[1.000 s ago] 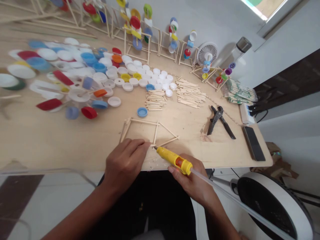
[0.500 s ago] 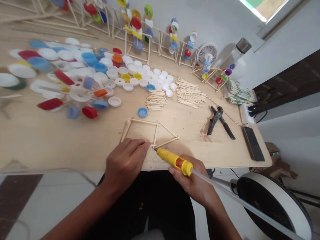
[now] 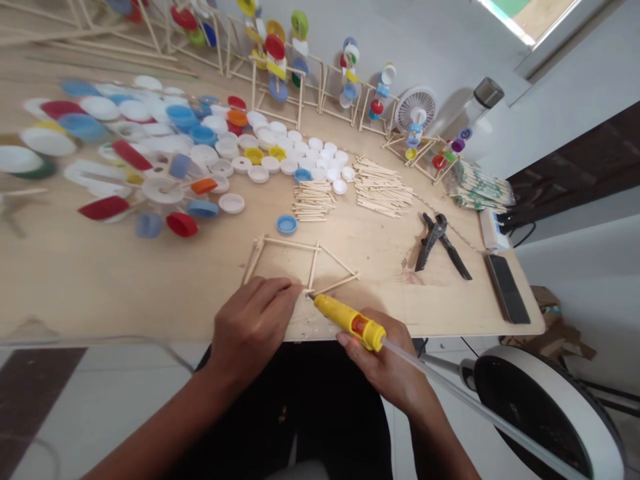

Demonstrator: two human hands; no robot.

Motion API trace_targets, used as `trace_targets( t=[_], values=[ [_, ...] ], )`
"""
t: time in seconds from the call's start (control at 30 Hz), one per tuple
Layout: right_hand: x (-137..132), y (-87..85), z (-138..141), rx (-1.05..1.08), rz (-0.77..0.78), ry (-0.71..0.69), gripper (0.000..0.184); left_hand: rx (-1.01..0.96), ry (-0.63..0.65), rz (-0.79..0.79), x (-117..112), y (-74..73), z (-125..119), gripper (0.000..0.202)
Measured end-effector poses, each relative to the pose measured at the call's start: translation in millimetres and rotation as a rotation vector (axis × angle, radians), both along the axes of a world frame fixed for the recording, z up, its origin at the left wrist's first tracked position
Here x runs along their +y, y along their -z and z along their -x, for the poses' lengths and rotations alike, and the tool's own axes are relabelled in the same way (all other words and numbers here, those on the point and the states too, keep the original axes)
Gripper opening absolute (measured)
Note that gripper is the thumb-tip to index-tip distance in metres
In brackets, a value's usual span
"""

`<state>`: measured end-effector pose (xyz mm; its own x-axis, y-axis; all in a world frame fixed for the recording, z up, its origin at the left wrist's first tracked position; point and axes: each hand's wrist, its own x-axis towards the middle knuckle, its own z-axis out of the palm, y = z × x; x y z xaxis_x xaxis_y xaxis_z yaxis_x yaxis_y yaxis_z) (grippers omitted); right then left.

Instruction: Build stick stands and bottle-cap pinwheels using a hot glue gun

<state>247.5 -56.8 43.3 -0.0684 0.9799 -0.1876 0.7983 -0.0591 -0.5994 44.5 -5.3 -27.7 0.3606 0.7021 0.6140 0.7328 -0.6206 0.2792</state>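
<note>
My right hand (image 3: pixel 387 353) is wrapped round a yellow hot glue gun (image 3: pixel 345 319), with a long clear glue stick (image 3: pixel 480 400) running out of its back end. The gun's tip touches or nearly touches the near corner of a small frame of wooden sticks (image 3: pixel 313 265). Closed at that same corner, my left hand (image 3: pixel 257 320) pinches the frame's near stick, and its fingers cover part of it. The frame lies on the table with a pointed end to the right. A blue bottle cap (image 3: pixel 287 224) sits just beyond it.
Two piles of cut sticks (image 3: pixel 383 187) lie behind the frame, beside many white and coloured caps (image 3: pixel 260 143). Stick stands with cap wheels (image 3: pixel 277 73) line the back. Black cutters (image 3: pixel 437 243), a phone (image 3: pixel 506 288) and a small fan (image 3: pixel 416 110) are on the right.
The view has shifted very slightly. Both hands, the glue gun and the stick frame keep almost the same positions.
</note>
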Motion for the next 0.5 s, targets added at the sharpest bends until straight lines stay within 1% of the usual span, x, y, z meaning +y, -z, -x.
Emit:
trace_targets(
  t=[0.27,0.5],
  values=[
    [-0.2,1.4,-0.6,-0.028,-0.019,-0.015,0.031,-0.012,-0.005,0.011,0.6,0.8,0.7,0.018],
    [-2.2,1.4,-2.0,-0.036,0.005,-0.038,0.03,-0.005,0.013,-0.009,0.3,1.1,1.4,0.016]
  ],
)
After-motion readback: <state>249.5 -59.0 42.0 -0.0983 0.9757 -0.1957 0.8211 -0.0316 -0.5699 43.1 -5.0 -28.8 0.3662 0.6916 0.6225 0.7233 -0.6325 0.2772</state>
